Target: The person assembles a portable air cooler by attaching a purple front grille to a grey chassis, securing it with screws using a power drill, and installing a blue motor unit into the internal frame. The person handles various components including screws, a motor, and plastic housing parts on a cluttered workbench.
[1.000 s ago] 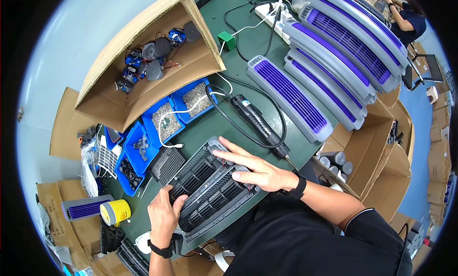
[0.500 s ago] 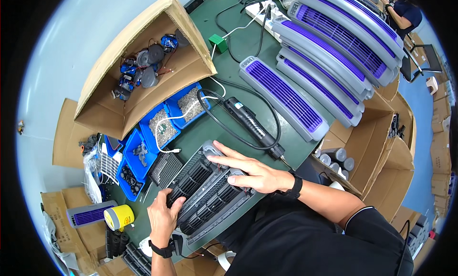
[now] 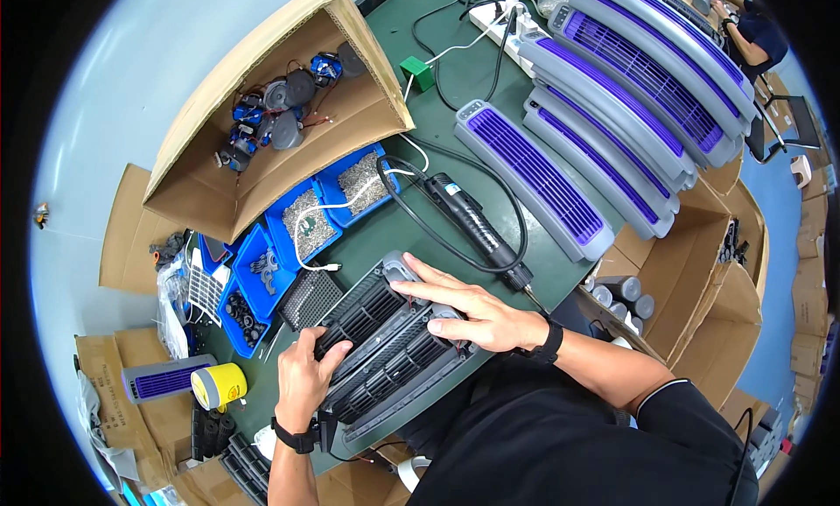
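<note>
Two grey fan housings, a far one [image 3: 394, 263] and a near one [image 3: 398, 407], lie side by side at the table's front edge. Each has a long black ribbed fan roller in it, the far roller [image 3: 366, 311] and the near roller [image 3: 398, 379]. My left hand [image 3: 302, 375] grips the left end of the far housing, thumb on top, fingers curled over the side and partly hidden. Across the right ends of both housings lies my right hand [image 3: 481, 315], fingers stretched out and spread. A black electric screwdriver [image 3: 472, 226] rests beyond them, its bit pointing toward my right wrist.
Blue bins [image 3: 262, 274] of screws and small parts stand left, below a carton [image 3: 188, 186] holding motors. Finished-looking grey and purple fans [image 3: 534, 178] lie stacked at the right. Cables loop round the screwdriver. A yellow tub [image 3: 220, 386] stands at lower left; a person works far right.
The whole view has shifted slightly, moving the scene to the right. My left hand has moved a little farther up along the far housing; my right hand stays on the right ends.
</note>
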Demonstrator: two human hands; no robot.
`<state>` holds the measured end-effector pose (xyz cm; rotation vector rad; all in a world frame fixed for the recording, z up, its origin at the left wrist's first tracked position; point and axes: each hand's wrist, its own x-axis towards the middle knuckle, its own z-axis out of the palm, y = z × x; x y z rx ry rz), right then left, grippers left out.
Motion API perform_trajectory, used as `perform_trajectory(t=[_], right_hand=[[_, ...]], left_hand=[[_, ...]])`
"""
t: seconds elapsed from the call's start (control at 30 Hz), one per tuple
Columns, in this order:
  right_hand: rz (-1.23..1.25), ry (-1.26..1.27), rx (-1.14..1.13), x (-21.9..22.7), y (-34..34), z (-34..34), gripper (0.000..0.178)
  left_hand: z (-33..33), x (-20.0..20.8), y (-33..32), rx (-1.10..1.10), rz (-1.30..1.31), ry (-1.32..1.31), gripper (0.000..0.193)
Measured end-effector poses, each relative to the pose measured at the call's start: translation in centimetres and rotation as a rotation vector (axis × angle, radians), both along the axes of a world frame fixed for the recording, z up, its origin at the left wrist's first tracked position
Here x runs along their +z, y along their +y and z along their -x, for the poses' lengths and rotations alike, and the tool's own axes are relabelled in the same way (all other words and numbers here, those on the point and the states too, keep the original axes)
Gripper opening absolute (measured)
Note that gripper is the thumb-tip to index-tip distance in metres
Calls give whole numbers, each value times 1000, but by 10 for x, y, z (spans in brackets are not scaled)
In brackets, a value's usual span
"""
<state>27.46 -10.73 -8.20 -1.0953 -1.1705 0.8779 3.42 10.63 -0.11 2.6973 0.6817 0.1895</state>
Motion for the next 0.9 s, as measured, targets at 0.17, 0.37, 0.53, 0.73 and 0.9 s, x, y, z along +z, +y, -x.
perform_trajectory(t=[0.17,0.37,0.53,0.73,0.9], right_hand=[[4,-18,-4,2,-1,-1,65],[20,-9,3,5,-2,-4,66],[64,31,26,14,3,-1,66],[88,126,-53,18,1,3,68],[128,112,-42,19,4,5,72]], left_hand=[[-2,-2,0,0,8,1,42],[-7,1,-2,-17,-17,11,43],[0,4,-5,-39,-23,-34,42],[12,24,-2,35,101,-161,33],[63,27,90,416,-68,-123,18]])
